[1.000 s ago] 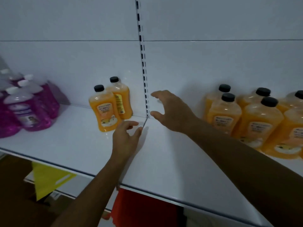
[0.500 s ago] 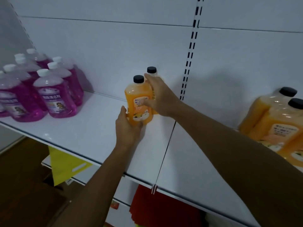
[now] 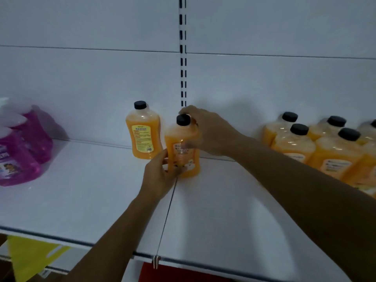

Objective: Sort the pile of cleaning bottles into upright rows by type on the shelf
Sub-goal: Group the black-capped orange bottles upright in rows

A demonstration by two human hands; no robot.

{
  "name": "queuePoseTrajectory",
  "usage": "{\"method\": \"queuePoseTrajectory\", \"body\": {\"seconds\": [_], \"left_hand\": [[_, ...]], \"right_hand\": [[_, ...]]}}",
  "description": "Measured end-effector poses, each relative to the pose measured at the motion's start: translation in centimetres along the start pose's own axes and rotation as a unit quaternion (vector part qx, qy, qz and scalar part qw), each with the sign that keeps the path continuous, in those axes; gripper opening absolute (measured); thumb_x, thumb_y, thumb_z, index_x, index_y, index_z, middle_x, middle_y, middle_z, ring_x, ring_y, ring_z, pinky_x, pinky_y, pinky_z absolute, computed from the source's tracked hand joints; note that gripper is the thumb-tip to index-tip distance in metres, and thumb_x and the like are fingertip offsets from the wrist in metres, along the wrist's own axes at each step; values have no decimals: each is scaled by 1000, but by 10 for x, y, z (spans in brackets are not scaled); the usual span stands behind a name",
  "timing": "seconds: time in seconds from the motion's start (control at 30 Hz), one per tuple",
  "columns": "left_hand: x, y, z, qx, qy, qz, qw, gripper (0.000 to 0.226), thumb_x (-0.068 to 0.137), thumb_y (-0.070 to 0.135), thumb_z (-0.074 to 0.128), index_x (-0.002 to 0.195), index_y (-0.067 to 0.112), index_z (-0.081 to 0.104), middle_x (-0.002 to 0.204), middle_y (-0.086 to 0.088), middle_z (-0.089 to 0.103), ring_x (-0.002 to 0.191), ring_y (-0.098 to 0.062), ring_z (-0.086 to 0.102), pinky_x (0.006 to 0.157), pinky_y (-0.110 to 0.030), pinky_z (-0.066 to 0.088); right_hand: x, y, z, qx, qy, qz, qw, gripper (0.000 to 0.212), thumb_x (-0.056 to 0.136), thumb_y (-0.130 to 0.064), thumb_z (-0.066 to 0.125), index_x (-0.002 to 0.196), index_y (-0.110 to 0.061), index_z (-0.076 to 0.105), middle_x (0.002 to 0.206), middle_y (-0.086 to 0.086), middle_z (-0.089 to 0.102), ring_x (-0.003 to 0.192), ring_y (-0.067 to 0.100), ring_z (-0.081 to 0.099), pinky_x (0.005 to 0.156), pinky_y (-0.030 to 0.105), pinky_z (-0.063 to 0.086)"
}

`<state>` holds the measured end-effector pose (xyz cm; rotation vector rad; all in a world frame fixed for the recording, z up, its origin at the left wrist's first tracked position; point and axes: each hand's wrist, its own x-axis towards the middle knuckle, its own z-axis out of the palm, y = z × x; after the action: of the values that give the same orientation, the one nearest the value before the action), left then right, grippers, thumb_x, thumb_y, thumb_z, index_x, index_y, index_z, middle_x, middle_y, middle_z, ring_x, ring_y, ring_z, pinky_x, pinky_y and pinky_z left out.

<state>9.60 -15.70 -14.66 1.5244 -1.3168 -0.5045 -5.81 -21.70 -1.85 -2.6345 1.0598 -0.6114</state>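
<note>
Currently, both hands are on one orange bottle (image 3: 183, 151) that stands upright on the white shelf (image 3: 81, 200), right at the seam (image 3: 166, 212) where two shelf boards meet. The left hand (image 3: 160, 176) holds the lower body of this bottle from the front, with thumb and fingers wrapped around its base. The right hand (image 3: 209, 133) holds the upper part from the right side: its fingers curl around the neck just behind the black cap (image 3: 183, 120), and the thumb lies across the bottle's label area. Each grip is closed around the bottle; neither is slack.

A second orange bottle (image 3: 143, 133) stands upright just beside and behind the held one, to its left, close to the back panel (image 3: 91, 82). Its yellow label faces forward. Whether the two bottles touch cannot be determined.

To the right, well apart from the held bottle, a group of larger orange bottles (image 3: 325, 147) with black caps stands upright in rows against the back panel. At the left edge of the shelf, a cluster of pink bottles (image 3: 22, 151) with pale caps stands together; this cluster is blurred.

A slotted upright rail (image 3: 183, 58) runs up the back panel directly above the held bottle. Below the shelf's front edge, a yellow item (image 3: 30, 259) is visible at lower left and a red item (image 3: 173, 273) at lower centre.
</note>
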Motion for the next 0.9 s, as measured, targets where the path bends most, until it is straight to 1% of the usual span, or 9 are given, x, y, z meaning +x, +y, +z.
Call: {"method": "queuePoseTrajectory", "body": {"seconds": [0.07,0.13,0.23,0.37,0.53,0.63,0.7,0.8,0.9], "left_hand": [[7,14,28,-26,-36,5,999,42,76,18,81,111,29,60,98,24,61,88,7,59,64,-6,47],[15,26,54,-30,-64,26,997,45,77,21,80,115,30,58,100,23,61,89,9,57,67,-5,45],[24,40,84,-35,-92,40,994,48,76,23,81,118,26,58,102,21,62,89,9,57,67,-1,43],[29,47,115,-42,-94,35,994,56,73,22,83,121,16,56,111,8,65,95,-4,61,69,-4,47],[32,46,128,-24,-91,55,994,44,72,20,83,110,21,61,103,10,63,91,-5,60,70,-2,45],[34,44,131,-6,-78,56,995,44,72,21,83,112,18,64,108,2,65,93,-11,61,73,-5,44],[33,43,133,3,-72,48,996,42,73,24,82,112,18,67,108,1,68,94,-12,63,76,-12,47],[30,42,133,34,-73,42,996,41,77,30,79,115,20,68,111,1,69,97,-12,64,81,-22,49],[30,41,124,92,-79,41,992,43,79,32,76,119,20,66,114,1,67,102,-14,63,83,-22,45]], "right_hand": [[-14,17,-21,-54,1,16,998,73,75,-39,80,134,-32,37,116,-1,57,98,20,55,82,37,48],[-25,32,-41,-102,2,41,994,68,76,-43,77,131,-33,38,115,0,58,98,22,56,82,40,49],[-36,53,-62,-153,5,75,985,63,77,-46,76,127,-33,40,112,1,59,93,23,55,76,37,46],[-44,69,-70,-215,5,80,973,59,79,-43,75,125,-31,41,114,0,59,91,21,55,72,34,41],[-43,75,-76,-345,6,76,936,61,80,-50,71,128,-24,45,119,1,53,100,24,59,70,35,44],[-43,79,-75,-345,5,87,934,59,81,-46,72,129,-20,47,120,2,55,101,25,60,74,38,49],[-43,78,-73,-321,10,87,943,55,82,-40,73,126,-18,49,117,4,57,101,25,60,76,37,48],[-43,75,-72,-334,5,87,939,47,85,-33,72,122,-14,50,110,7,58,94,25,60,71,34,44],[-43,71,-69,-358,18,78,930,41,88,-28,69,121,-14,48,108,6,58,86,23,57,67,33,42]]}}
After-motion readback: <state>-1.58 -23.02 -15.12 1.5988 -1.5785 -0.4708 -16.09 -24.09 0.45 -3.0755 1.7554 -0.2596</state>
